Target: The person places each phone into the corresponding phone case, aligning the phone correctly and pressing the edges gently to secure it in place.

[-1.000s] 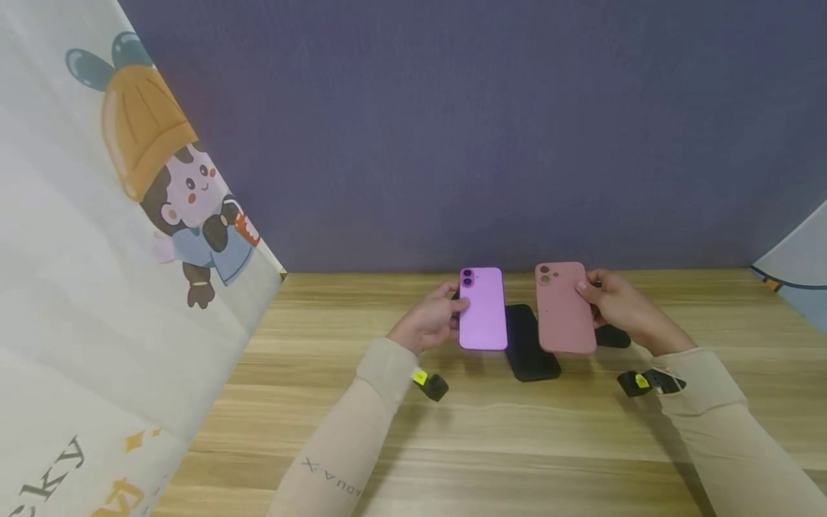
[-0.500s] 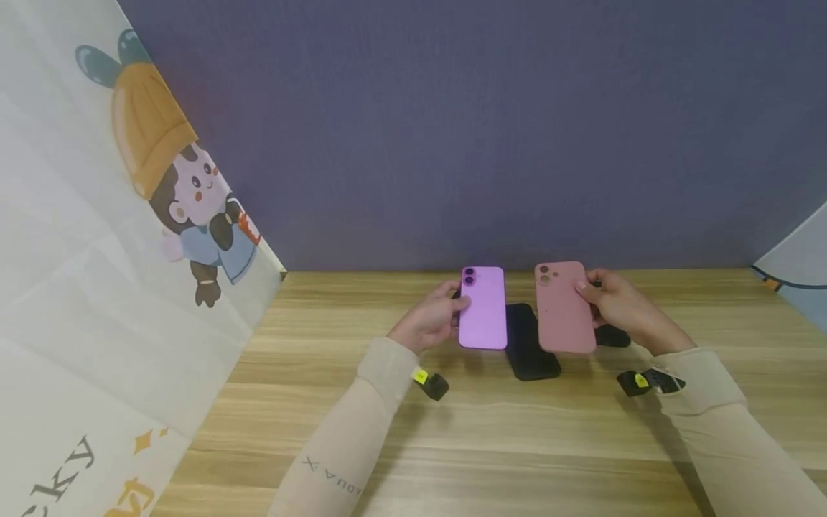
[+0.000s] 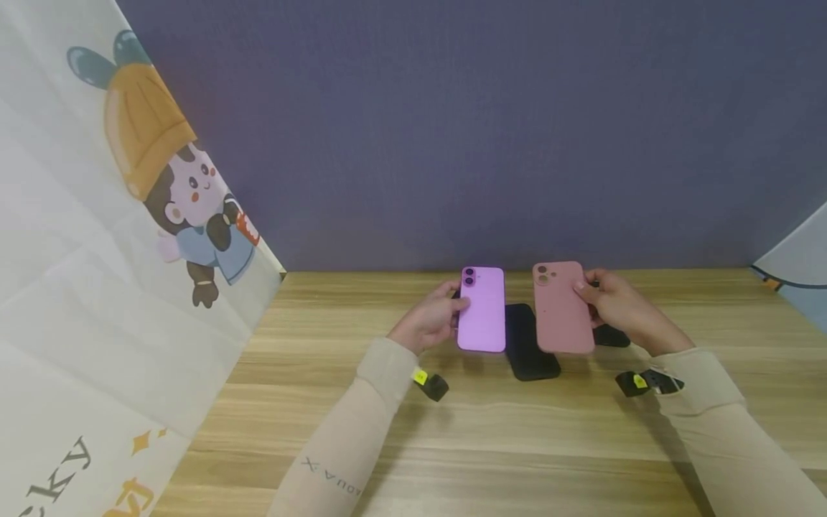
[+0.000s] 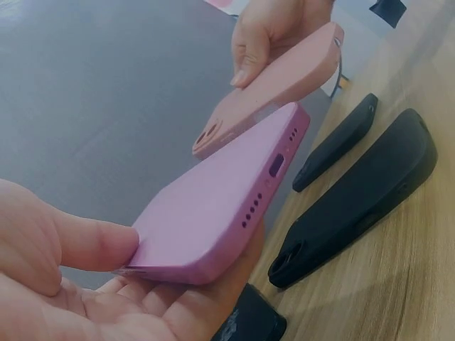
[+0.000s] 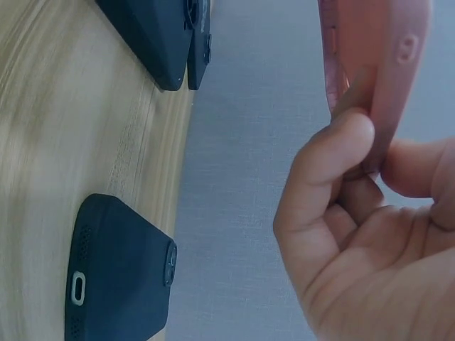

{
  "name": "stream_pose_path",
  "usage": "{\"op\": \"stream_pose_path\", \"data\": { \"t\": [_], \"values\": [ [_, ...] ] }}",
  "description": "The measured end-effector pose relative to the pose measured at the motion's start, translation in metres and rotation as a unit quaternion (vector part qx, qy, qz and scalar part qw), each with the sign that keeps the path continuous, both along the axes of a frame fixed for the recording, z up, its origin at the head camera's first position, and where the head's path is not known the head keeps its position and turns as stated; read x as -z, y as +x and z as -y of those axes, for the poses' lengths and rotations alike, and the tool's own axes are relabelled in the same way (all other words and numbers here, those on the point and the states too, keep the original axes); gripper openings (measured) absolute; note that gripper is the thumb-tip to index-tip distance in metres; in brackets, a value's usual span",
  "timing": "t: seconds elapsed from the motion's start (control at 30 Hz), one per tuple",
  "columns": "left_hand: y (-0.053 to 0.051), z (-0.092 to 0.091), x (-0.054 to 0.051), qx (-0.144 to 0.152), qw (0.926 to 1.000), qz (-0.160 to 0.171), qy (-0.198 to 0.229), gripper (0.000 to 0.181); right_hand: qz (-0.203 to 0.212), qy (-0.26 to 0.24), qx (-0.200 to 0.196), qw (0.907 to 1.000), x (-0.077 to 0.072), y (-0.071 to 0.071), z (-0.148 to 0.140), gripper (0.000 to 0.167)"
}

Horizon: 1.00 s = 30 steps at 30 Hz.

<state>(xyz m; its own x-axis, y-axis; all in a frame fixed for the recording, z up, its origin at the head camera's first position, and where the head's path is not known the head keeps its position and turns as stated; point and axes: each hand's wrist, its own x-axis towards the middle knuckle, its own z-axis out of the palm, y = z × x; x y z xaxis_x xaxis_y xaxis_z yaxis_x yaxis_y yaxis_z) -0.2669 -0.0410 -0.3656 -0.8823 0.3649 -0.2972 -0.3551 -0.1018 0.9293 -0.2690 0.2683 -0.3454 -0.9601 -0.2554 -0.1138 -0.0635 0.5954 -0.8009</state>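
Observation:
My left hand (image 3: 428,319) grips a purple phone (image 3: 482,312) by its left edge, thumb on the back and fingers underneath. The phone's charging port and speaker holes show in the left wrist view. On the right, my right hand (image 3: 622,307) pinches a pink phone case (image 3: 563,312) at its right edge. The case's hollow inner side shows in the right wrist view, with the fingers curled at its rim. Phone and case are held up side by side, apart, with their camera ends away from me. Between and below them lies a black phone case (image 3: 531,352).
A second black case (image 3: 610,336) lies partly hidden under my right hand. Another black case (image 4: 252,320) shows below my left hand in the left wrist view. Behind the wooden table (image 3: 491,445) stands a dark blue panel (image 3: 478,129); a printed white curtain (image 3: 58,237) hangs at left.
The pink case has shifted very slightly left. The purple phone stays almost in place, and both hands keep their grips.

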Motion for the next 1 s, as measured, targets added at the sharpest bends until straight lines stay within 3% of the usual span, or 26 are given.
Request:
{"op": "stream_pose_path", "data": {
  "t": [0.5, 1.0],
  "values": [
    [-0.009, -0.010, 0.003, -0.013, 0.9999, -0.005, 0.004, 0.032, -0.009, -0.010, -0.013, 0.9998, -0.003, -0.011, -0.001, 0.048],
    [-0.007, -0.009, 0.001, -0.028, 0.9993, 0.009, 0.022, 0.039, -0.007, -0.013, -0.013, 0.9998, -0.007, -0.005, 0.004, 0.048]
  ]
}}
